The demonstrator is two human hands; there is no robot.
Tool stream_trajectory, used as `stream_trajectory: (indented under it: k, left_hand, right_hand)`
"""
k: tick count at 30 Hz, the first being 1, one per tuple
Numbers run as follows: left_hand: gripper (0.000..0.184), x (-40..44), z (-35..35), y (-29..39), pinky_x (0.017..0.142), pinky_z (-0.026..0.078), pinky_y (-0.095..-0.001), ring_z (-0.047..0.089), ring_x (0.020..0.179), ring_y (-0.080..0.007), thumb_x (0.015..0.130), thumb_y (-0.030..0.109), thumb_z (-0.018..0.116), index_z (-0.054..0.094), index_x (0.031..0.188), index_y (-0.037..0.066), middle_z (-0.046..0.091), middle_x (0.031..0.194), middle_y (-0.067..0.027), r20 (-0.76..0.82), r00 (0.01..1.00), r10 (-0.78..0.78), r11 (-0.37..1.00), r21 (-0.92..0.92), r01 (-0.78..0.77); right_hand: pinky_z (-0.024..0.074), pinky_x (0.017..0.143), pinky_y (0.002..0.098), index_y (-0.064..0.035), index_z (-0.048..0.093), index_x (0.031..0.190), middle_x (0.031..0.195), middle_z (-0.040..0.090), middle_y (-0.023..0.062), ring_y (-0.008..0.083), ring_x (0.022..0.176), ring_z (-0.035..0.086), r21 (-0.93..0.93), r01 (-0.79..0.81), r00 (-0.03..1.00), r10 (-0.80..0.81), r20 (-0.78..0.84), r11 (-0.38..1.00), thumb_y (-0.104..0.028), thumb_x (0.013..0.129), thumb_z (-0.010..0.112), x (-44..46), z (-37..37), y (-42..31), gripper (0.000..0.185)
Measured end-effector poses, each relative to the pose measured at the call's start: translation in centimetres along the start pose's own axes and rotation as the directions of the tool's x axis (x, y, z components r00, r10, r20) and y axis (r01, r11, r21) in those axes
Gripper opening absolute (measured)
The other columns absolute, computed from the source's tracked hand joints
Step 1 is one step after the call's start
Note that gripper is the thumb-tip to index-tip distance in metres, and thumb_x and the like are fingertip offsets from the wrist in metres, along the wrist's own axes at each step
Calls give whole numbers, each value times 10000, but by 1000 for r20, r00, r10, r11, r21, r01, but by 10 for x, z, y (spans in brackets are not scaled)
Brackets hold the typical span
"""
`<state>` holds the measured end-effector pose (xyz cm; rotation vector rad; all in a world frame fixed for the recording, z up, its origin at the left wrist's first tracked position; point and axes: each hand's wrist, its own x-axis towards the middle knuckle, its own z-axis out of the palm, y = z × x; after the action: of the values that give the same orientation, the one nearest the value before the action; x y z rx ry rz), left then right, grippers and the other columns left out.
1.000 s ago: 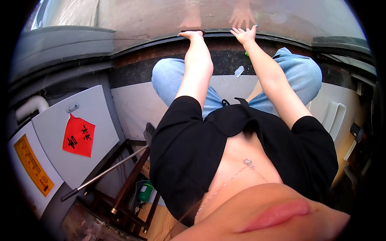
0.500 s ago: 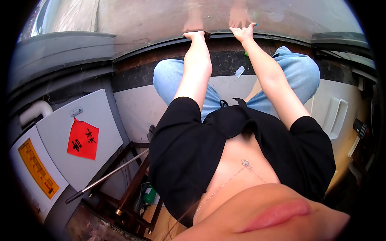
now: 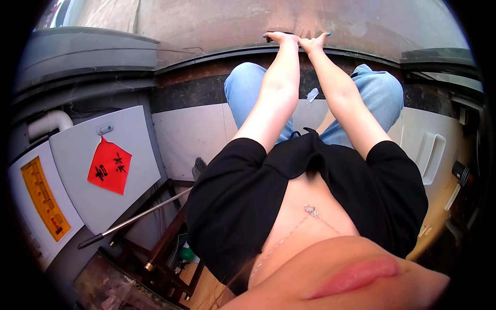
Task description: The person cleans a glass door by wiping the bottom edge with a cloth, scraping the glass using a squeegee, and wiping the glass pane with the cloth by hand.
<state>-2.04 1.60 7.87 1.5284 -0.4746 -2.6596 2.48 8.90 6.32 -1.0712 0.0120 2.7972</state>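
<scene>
Both arms stretch forward to a large brownish glass pane [image 3: 222, 23], low down near its dark bottom frame. My left hand [image 3: 284, 37] is at the glass with its thumb out to the left. A small dark thing [image 3: 269, 39] shows at its edge; the fingers seem closed over it, but its kind is unclear. Close beside it on the right, my right hand [image 3: 313, 43] is open with its thumb pointing up and right. The two hands almost touch. Faint reflections show in the pane above them.
Below the pane runs a dark speckled ledge [image 3: 201, 93], with a small pale scrap [image 3: 312, 94] near it. At left are a grey panel with a red paper [image 3: 110, 168], a metal pole [image 3: 147, 213] and a dark wooden frame [image 3: 168, 237]. A white handle [image 3: 431, 157] is at right.
My left hand has moved right along the glass, close to my right hand, and its arm has swung over with it. My right hand has stayed near its place. The view has shifted slightly.
</scene>
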Motion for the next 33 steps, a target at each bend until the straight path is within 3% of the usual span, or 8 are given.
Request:
stream_trajectory:
  k: [4, 9, 13, 16, 23, 26, 29, 33]
  left_hand:
    - [599, -4, -2, 19, 950, 48, -371, 102, 1182, -190, 763, 488, 126, 97, 1243, 129, 90, 1297, -11, 141, 973, -184, 983, 42, 180]
    - [585, -9, 1, 22, 937, 107, -384, 181, 1157, -193, 769, 454, 166, 168, 1227, 91, 171, 1277, -26, 63, 983, -174, 984, 41, 172]
    - [582, -16, 10, 23, 938, 64, -373, 149, 1160, -169, 765, 482, 159, 158, 1229, 132, 136, 1286, 4, -28, 980, -197, 980, 22, 198]
    - [626, -2, -1, 18, 943, 59, -398, 113, 1178, -228, 766, 482, 134, 132, 1230, 61, 113, 1289, -73, 130, 974, -185, 981, 83, 175]
    - [650, 56, -12, 8, 949, 57, -391, 75, 1185, -218, 759, 511, 128, 91, 1236, 70, 80, 1294, -67, 201, 963, -180, 982, 94, 164]
    - [665, 58, -16, 9, 942, 97, -398, 127, 1171, -239, 752, 538, 113, 141, 1226, 72, 130, 1280, -79, 453, 878, -153, 988, 42, 151]
    - [687, 51, -15, 10, 937, 43, -432, 39, 1188, -256, 735, 542, 142, 81, 1237, 78, 56, 1295, -87, 411, 900, -143, 988, 11, 152]
    - [667, 13, -22, 19, 922, 138, -425, 178, 1148, -271, 732, 564, 128, 201, 1211, 106, 196, 1257, -83, 326, 939, -111, 987, -71, 141]
  right_hand:
    - [85, 930, 496, -205, -80, 1230, 1285, -110, 64, 254, 1188, 0, -19, 45, 999, -45, -13, 999, -722, 514, 398, -9, 10, 3, 1004]
    - [91, 939, 461, -141, 29, 1236, 1286, 30, 84, 264, 1176, 66, -6, 60, 998, -60, 36, 998, -721, 553, 351, -19, 28, 12, 953]
    - [73, 960, 394, -99, -51, 1231, 1291, -23, 87, 237, 1189, 22, -15, 43, 999, -43, 0, 999, -775, 463, 353, -14, 26, 8, 1100]
    - [59, 958, 409, -103, -138, 1214, 1282, -131, 68, 259, 1187, -53, -52, 65, 998, -64, 16, 997, -767, 452, 382, -29, 34, 11, 1136]
    - [50, 964, 404, -80, -174, 1196, 1276, -150, 65, 291, 1179, -66, 25, -44, 998, 42, 43, 999, -709, 407, 501, -37, 28, 3, 1215]
    - [46, 965, 398, -91, -170, 1200, 1279, -145, 56, 279, 1182, -64, 93, -113, 993, 109, 44, 989, -704, 435, 489, -3, 9, -2, 1180]
    - [51, 964, 425, -178, -159, 1208, 1280, -136, 36, 270, 1183, -45, 76, -126, 991, 122, 61, 989, -694, 464, 484, 9, -2, -5, 1110]
    - [58, 966, 402, -171, -106, 1221, 1288, -101, 13, 241, 1189, -38, 82, -118, 993, 117, 17, 990, -679, 440, 520, -5, 4, -4, 1122]
